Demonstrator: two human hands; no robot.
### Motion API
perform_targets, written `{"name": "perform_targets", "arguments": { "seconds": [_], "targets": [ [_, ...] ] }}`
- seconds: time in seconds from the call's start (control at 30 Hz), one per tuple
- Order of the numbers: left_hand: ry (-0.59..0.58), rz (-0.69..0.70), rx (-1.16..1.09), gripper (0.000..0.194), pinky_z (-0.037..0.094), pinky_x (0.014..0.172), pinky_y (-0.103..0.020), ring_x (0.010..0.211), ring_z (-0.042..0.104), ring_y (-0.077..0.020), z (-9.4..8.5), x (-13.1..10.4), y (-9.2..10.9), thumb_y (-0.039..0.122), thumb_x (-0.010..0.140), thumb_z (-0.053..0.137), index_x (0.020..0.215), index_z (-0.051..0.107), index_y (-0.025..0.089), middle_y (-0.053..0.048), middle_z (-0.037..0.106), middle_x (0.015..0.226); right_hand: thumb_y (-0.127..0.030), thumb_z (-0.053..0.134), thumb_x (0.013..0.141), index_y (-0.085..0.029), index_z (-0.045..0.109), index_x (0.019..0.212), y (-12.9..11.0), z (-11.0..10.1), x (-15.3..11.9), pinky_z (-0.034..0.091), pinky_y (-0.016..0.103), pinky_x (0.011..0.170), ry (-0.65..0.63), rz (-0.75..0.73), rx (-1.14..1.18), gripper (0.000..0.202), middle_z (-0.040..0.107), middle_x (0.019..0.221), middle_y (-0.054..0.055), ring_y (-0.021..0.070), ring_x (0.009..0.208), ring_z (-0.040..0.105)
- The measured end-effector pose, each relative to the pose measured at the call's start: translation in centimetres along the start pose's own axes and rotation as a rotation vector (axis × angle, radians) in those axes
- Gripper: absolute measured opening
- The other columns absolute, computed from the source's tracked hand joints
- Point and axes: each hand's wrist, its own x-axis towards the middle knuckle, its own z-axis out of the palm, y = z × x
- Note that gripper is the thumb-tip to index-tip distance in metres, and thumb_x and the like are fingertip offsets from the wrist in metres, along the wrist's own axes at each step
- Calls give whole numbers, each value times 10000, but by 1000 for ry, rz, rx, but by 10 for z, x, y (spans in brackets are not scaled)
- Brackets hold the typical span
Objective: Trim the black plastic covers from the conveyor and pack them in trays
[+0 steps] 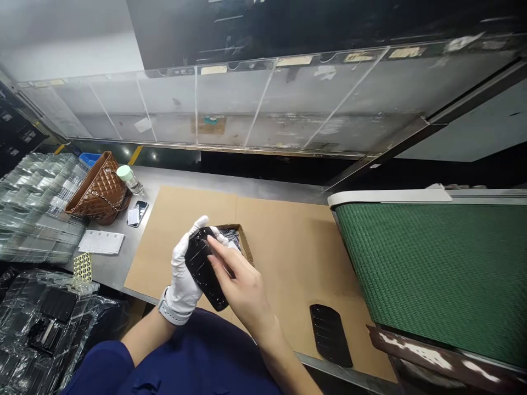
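Note:
My left hand [184,274], in a white glove, grips a black plastic panel [205,269] by its edges, tilted in front of my body. Small raised pins or shiny spots show along the panel. My bare right hand [241,277] is over the panel's upper half, thumb and forefinger pinched close to its surface. What lies between those fingertips is too small to tell. Just behind both hands is a small cardboard box [246,244] of small dark parts, partly hidden by them. Another black panel [330,334] lies on the cardboard to the right.
Cardboard sheets [284,241] cover the metal table. A green conveyor belt [436,274] runs at the right. On the left are a brown bag [101,192], a bottle [130,180], a phone [137,214], paper slips [101,241], a sticker sheet [83,266], stacked clear trays [33,203] and plastic-wrapped black parts [53,323].

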Motion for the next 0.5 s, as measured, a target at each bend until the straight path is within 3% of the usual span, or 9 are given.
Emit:
{"name": "perform_targets", "arguments": {
  "seconds": [0.33,0.5],
  "targets": [
    [-5,-9,2,375,447,923,-444,925,634,-252,3,-1,-2,391,787,539,1078,658,186,-63,678,911,-248,467,919,-278,575,1244,4,0,-3,563,269,821,-54,-48,-40,344,704,1000,28,174,934,670],
    [-10,-20,-26,368,452,916,-420,891,637,-230,2,1,-1,396,796,538,1082,653,197,-49,672,889,-244,487,909,-240,588,1207,7,1,-3,548,290,863,1,46,93,314,682,1070,48,175,972,654]
  ]
}}
